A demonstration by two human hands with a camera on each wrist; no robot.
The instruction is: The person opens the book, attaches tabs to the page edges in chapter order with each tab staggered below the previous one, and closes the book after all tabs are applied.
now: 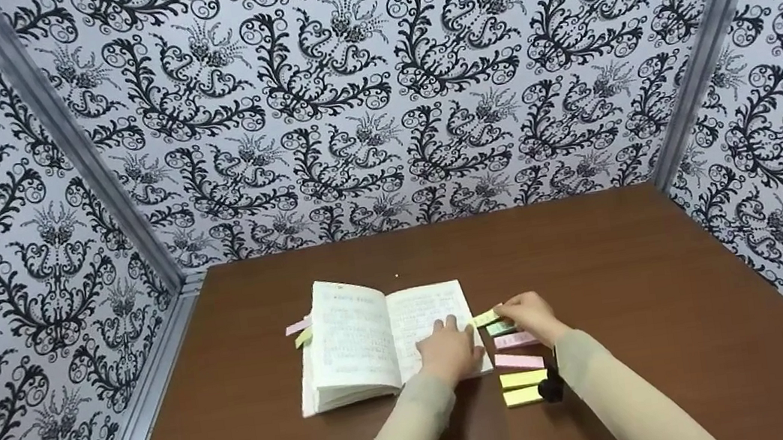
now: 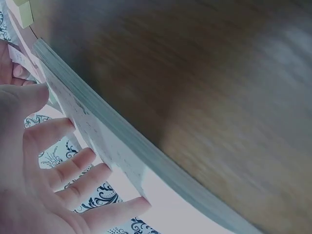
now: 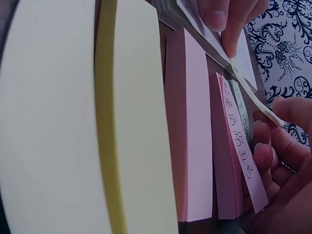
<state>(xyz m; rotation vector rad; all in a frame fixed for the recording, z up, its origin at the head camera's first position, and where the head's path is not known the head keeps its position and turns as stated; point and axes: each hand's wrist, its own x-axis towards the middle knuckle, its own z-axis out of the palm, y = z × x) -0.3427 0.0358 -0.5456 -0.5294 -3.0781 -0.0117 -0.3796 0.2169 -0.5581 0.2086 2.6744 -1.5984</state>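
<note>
A yellow sticky tab (image 1: pixel 486 317) sits at the right edge of the open book (image 1: pixel 384 338), which lies in the middle of the brown desk (image 1: pixel 633 271). The right hand (image 1: pixel 531 315) pinches the tab's outer end between thumb and fingertips, while its other end lies on the page edge. The left hand (image 1: pixel 446 349) rests flat on the right-hand page, fingers straight and spread, holding the book open. Just right of the book a row of sticky-note pads (image 1: pixel 521 369), green, pink and yellow, lies on the desk. To do this well, I judge the page should stay pressed still and the tab be laid square, its end sticking out past the edge.
</note>
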